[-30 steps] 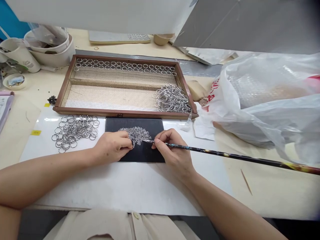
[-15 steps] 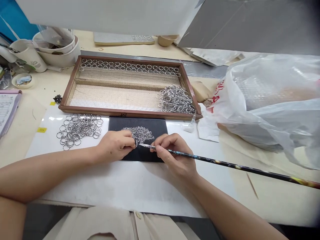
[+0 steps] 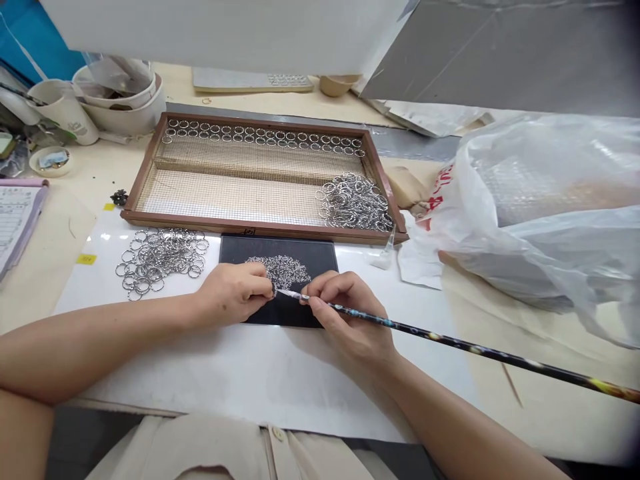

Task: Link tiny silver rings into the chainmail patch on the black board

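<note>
My left hand [image 3: 234,291] is closed over the left part of a black pad [image 3: 300,317]. Its fingertips pinch a small metal ring [image 3: 274,290], mostly hidden by the fingers. My right hand [image 3: 353,310] grips a long, thin picker pen [image 3: 425,333] with a dark patterned shaft. The pen's white pointed tip meets the ring's edge or sits just beside it; I cannot tell which. Behind the fingertips, a heap of tiny shiny stones [image 3: 287,270] lies on the pad. To the left of it is a loose pile of silver rings [image 3: 160,257] on the white sheet.
Behind the pad stands a brown wooden mesh tray [image 3: 250,230], with rows of rings [image 3: 265,140] at its back and a ring heap [image 3: 355,203] at right. A plastic bag [image 3: 540,220] bulges at right. White tubs [image 3: 120,113] stand far left; a thin stick [image 3: 513,385] lies right.
The pen tip has come left to the ring at my left fingertips, and the pen's far end has dipped. More of the ring shows now. The whole view has shifted slightly.
</note>
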Motion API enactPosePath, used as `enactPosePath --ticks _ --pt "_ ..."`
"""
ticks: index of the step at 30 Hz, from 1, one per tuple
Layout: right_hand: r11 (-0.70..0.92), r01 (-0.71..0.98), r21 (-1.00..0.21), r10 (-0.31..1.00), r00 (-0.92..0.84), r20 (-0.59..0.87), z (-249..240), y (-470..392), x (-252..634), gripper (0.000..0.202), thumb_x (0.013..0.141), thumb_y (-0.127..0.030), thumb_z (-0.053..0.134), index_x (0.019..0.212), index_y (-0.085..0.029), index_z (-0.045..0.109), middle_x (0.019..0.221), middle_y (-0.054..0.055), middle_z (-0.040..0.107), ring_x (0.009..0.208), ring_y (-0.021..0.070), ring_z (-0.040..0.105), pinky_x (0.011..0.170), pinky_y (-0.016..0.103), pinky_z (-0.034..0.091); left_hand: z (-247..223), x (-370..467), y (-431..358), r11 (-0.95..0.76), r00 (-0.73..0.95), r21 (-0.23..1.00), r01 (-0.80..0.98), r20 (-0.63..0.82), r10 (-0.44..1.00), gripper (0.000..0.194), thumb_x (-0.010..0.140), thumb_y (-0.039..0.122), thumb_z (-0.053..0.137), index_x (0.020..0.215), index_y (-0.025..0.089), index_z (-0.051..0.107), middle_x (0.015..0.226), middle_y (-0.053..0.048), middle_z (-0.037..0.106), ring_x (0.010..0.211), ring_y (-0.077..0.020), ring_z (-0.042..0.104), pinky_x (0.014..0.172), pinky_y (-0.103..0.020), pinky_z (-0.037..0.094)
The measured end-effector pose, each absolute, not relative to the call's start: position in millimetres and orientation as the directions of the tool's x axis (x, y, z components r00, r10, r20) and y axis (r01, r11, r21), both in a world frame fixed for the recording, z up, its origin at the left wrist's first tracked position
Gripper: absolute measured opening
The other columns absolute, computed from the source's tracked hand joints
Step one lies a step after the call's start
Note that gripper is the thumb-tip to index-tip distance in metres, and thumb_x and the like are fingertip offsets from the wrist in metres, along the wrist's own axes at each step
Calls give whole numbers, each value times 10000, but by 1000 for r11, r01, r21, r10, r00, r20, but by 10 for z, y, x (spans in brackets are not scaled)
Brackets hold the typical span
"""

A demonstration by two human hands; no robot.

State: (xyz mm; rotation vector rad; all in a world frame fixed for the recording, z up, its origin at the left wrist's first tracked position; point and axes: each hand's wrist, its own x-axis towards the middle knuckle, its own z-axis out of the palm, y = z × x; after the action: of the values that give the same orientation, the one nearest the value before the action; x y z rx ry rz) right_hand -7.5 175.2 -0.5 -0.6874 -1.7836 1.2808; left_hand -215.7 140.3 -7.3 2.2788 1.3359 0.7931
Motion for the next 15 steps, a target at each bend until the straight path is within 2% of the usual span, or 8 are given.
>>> enactPosePath --ticks 9,15 --pt "332 -7 -943 820 -493 292 13 1744 -69 166 848 -106 532 770 -228 451 730 -2 561 639 134 558 543 277 435 -76 -2151 1404 -486 381 579 655 302 874 214 857 187 517 697 167 658 661 10 574 548 -61 503 480 -163 352" --pt "392 -3 -920 797 -499 342 -16 1745 -63 176 840 -86 533 776 -225 446 727 -2 556 632 128 552 541 268 429 -80 -2154 1412 -506 381 566 650 334 862 202 848 169 527 695 165 659 644 19 570 542 -57 504 470 -158 333"
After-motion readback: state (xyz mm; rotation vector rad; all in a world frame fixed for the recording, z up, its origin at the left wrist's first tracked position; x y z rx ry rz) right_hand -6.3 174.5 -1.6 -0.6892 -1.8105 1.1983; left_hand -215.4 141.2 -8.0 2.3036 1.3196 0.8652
